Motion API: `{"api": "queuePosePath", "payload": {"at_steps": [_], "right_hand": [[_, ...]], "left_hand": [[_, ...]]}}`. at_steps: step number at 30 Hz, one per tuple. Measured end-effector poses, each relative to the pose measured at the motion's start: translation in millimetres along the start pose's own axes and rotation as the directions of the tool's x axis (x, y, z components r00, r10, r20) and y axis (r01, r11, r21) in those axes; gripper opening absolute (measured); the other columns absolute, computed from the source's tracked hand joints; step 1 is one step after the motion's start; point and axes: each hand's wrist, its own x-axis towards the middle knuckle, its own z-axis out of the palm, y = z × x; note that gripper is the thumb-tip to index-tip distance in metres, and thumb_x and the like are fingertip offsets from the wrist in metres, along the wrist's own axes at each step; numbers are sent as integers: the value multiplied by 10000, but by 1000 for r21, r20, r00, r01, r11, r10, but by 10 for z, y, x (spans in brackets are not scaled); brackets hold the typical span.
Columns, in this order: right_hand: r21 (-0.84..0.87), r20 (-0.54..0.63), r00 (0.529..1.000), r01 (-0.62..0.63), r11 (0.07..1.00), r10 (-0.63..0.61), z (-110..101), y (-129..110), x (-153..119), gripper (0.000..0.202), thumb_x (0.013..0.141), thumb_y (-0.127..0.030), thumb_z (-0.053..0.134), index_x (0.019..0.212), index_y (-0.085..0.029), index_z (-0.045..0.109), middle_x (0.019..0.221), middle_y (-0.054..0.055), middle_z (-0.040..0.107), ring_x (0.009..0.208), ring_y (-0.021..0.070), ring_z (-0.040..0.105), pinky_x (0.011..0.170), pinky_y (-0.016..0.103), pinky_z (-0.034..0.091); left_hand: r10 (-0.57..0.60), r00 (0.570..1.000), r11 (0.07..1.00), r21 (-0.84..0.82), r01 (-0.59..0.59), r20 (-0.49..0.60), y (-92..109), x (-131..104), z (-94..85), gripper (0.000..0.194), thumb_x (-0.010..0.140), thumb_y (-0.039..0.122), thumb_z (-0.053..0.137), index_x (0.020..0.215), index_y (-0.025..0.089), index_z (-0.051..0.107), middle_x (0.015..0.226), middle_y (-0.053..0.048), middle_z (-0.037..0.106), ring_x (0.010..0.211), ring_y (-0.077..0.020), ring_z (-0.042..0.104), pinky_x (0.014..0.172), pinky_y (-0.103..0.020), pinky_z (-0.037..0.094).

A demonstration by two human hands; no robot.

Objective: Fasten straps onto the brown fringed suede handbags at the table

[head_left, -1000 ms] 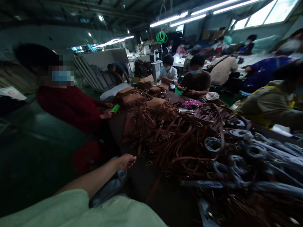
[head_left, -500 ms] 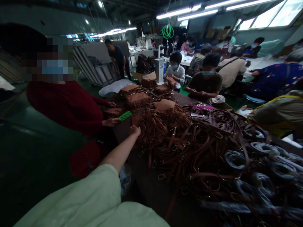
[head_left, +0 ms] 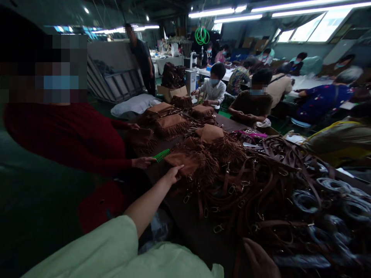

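Observation:
My left hand (head_left: 174,173) reaches forward from a pale green sleeve, its fingers closed on the edge of a brown fringed bag (head_left: 184,161) on the dark table (head_left: 199,239). More fringed bags (head_left: 210,133) lie just behind it. At the bottom right, my right hand (head_left: 259,256) is over the table, low and dim, beside a heap of brown straps (head_left: 269,197) with metal clasps. Whether its fingers hold anything is too dark to tell. To the left, a co-worker's hand holds a green comb (head_left: 162,155) close to the bag.
A person in a dark red top (head_left: 66,139) stands at the table's left side. Plastic-wrapped coils (head_left: 305,200) lie at the right. Two seated people work beyond the table. A red stool (head_left: 101,204) is below left.
The bag by my left hand now lies flatter, its surface facing up. My right hand has come into view at the bottom. The co-worker's comb appears lower and further right.

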Motion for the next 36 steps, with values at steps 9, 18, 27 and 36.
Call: {"api": "queuePosePath", "payload": {"at_steps": [9,18,27,36], "right_hand": [[255,-155,988,46,966,-6,346,-1126,49,503,785,-571,466,966,-142,653,1025,110,640,994,247,557,909,365,426],[750,54,880,-348,562,472,318,-626,-470,443,625,-566,656,729,-139,599,548,-9,589,492,140,533,467,243,412],[725,293,834,-513,460,467,152,-347,-699,422,646,-552,648,697,-142,563,419,-46,485,329,68,384,322,173,246],[849,134,708,-443,288,694,164,259,-771,193,675,-263,610,608,-172,454,408,-79,424,310,35,317,320,155,212]], "left_hand": [[-150,859,988,34,153,489,-739,-1422,533,354,648,283,750,935,97,657,843,-95,702,709,-189,653,656,-275,509],[-407,413,900,436,28,815,-1267,-1965,655,435,617,292,765,1008,125,672,1020,-123,667,870,-207,630,775,-291,474],[-454,431,757,593,-276,780,-1685,-1917,738,369,669,363,680,934,107,647,754,-53,644,554,-111,546,514,-213,386],[-78,757,-50,756,-653,649,-1650,-1274,223,283,876,373,422,866,170,619,882,-78,662,840,-195,600,716,-260,383]]}}
